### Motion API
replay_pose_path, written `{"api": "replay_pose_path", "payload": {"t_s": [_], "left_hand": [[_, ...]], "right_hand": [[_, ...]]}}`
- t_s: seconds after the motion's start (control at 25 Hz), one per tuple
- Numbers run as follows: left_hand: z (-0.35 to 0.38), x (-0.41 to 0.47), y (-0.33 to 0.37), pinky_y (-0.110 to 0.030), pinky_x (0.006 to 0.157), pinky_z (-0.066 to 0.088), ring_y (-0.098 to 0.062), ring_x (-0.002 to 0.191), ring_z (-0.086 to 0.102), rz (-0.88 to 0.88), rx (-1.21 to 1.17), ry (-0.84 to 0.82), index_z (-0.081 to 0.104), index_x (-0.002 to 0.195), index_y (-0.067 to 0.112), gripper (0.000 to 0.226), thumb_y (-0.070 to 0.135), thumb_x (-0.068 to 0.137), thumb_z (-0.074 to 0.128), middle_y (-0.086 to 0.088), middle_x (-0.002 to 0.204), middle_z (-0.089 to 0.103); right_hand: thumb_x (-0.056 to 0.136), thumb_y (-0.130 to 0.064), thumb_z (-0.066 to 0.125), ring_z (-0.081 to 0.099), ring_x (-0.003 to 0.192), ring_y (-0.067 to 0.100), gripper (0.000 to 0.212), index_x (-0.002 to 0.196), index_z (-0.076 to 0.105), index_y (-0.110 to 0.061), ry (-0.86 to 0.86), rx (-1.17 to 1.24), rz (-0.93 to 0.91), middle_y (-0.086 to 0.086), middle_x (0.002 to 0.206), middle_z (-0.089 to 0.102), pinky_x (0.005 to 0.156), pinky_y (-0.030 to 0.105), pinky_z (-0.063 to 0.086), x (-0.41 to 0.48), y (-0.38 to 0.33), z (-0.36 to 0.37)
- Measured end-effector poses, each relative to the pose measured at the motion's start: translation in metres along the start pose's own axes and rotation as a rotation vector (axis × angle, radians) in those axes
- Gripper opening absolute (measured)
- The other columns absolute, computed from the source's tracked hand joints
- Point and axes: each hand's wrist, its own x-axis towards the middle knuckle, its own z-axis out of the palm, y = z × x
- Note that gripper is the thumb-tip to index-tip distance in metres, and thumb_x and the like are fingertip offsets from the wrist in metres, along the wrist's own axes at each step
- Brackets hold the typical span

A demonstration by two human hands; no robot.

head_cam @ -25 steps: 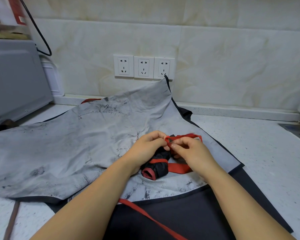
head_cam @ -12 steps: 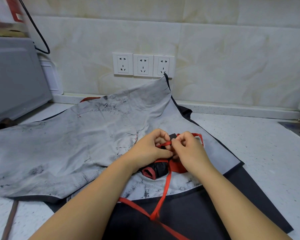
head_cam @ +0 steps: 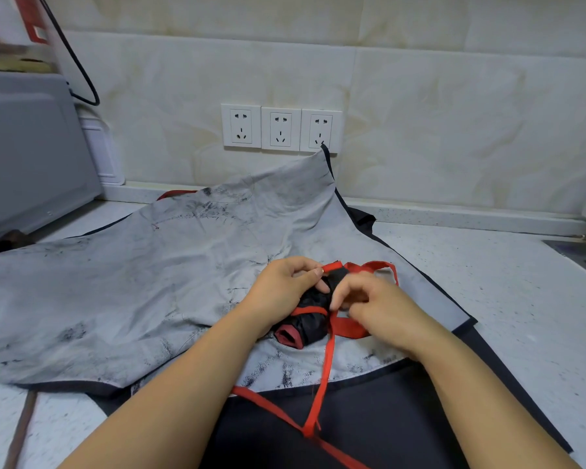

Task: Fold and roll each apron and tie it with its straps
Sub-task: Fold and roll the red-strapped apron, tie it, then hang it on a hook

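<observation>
Hands parted since half a second ago. Left hand (head_cam: pixel 285 287) pinches the red strap (head_cam: pixel 330 266) end. Right hand (head_cam: pixel 383 308): fingers curled at the wrap, grip unclear. Rolled apron (head_cam: pixel 313 316): between both sets of fingers. Risk: pinch slips, wrap slackens, roll springs open. Room: bare counter (head_cam: pixel 504 299) right of right fingers; sink rim (head_cam: pixel 575 247) beyond.

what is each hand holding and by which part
The left hand pinches a red strap near its end, above the rolled black apron. The right hand seems to pinch strap at the roll's side.
</observation>
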Motion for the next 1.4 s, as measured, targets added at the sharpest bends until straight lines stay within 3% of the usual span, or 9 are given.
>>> {"api": "replay_pose_path", "payload": {"t_s": [0.08, 0.2, 0.32, 0.52, 0.64, 0.88, 1.08, 1.24, 1.4], "left_hand": [[0.001, 0.000, 0.000, -0.028, 0.065, 0.042, -0.020, 0.067, 0.048, -0.005, -0.008, 0.006, 0.068, 0.095, 0.012, 0.015, 0.021, 0.098, 0.057, 0.004, 0.079, 0.075], [0.001, 0.000, -0.001, -0.028, 0.065, 0.042, -0.020, 0.066, 0.047, -0.010, -0.013, 0.009, 0.067, 0.093, 0.013, 0.014, 0.021, 0.098, 0.057, 0.004, 0.078, 0.075], [0.001, 0.001, -0.002, -0.032, 0.068, 0.043, -0.022, 0.068, 0.050, -0.022, -0.020, 0.009, 0.067, 0.092, 0.015, 0.013, 0.022, 0.097, 0.057, 0.004, 0.077, 0.074], [0.004, -0.002, 0.000, -0.021, 0.072, 0.054, -0.014, 0.076, 0.068, 0.002, -0.112, -0.023, 0.074, 0.099, 0.012, 0.012, 0.013, 0.093, 0.064, -0.003, 0.084, 0.075], [0.003, -0.003, 0.001, -0.032, 0.087, 0.055, -0.015, 0.091, 0.071, -0.065, -0.094, -0.021, 0.077, 0.092, 0.020, 0.013, 0.020, 0.088, 0.065, -0.002, 0.092, 0.076], [0.000, -0.009, 0.008, -0.034, 0.088, 0.052, -0.016, 0.079, 0.065, 0.008, -0.107, -0.168, 0.069, 0.076, 0.004, 0.030, 0.031, 0.090, 0.066, -0.012, 0.084, 0.072], [0.007, -0.008, 0.008, -0.040, 0.091, 0.051, -0.018, 0.080, 0.065, -0.018, -0.137, -0.102, 0.067, 0.070, 0.013, 0.032, 0.036, 0.091, 0.065, -0.010, 0.083, 0.072], [0.005, -0.007, 0.009, -0.048, 0.096, 0.048, -0.024, 0.084, 0.065, -0.056, -0.191, -0.092, 0.064, 0.063, 0.019, 0.034, 0.046, 0.083, 0.069, -0.014, 0.088, 0.072], [0.007, -0.008, 0.013, -0.040, 0.087, 0.051, -0.023, 0.080, 0.065, -0.104, -0.295, -0.089, 0.065, 0.064, 0.016, 0.033, 0.037, 0.089, 0.067, -0.014, 0.086, 0.071]], "right_hand": [[0.079, 0.002, 0.064, 0.054, 0.075, 0.002, 0.033, 0.075, 0.067, -0.030, -0.184, -0.131, -0.028, -0.005, 0.102, 0.049, 0.064, 0.013, 0.048, -0.008, -0.005, -0.001], [0.076, -0.010, 0.078, 0.049, 0.071, -0.004, 0.020, 0.078, 0.068, -0.028, -0.204, -0.155, -0.056, -0.006, 0.100, 0.044, 0.063, 0.013, 0.047, -0.010, -0.006, -0.001], [0.076, -0.015, 0.080, 0.051, 0.072, -0.004, 0.014, 0.076, 0.072, -0.025, -0.143, -0.136, -0.109, -0.005, 0.098, 0.048, 0.068, 0.013, 0.045, -0.008, -0.003, 0.000], [0.082, -0.021, 0.075, 0.057, 0.067, 0.003, 0.009, 0.075, 0.073, -0.025, 0.147, 0.149, -0.082, -0.002, 0.088, 0.065, 0.068, 0.015, 0.047, 0.002, -0.001, 0.005], [0.086, -0.020, 0.071, 0.062, 0.057, 0.003, 0.011, 0.075, 0.072, -0.020, 0.206, 0.243, 0.003, -0.007, 0.071, 0.069, 0.058, 0.015, 0.049, 0.005, -0.003, 0.012], [0.085, -0.019, 0.071, 0.064, 0.058, 0.012, 0.016, 0.081, 0.064, -0.005, 0.264, 0.348, 0.103, 0.005, 0.070, 0.071, 0.056, 0.022, 0.053, 0.007, -0.002, 0.014], [0.082, -0.014, 0.073, 0.065, 0.062, 0.013, 0.018, 0.098, 0.064, -0.015, 0.237, 0.506, 0.087, 0.000, 0.072, 0.071, 0.060, 0.024, 0.052, 0.008, 0.000, 0.013], [0.087, -0.020, 0.070, 0.070, 0.079, 0.012, 0.007, 0.091, 0.074, -0.024, 0.292, 0.392, 0.004, -0.001, 0.084, 0.074, 0.069, 0.031, 0.059, 0.004, -0.001, 0.009], [0.088, -0.024, 0.068, 0.068, 0.076, 0.000, 0.009, 0.089, 0.076, -0.028, 0.386, 0.368, -0.048, -0.014, 0.081, 0.074, 0.073, 0.027, 0.057, 0.000, -0.005, 0.010]]}}
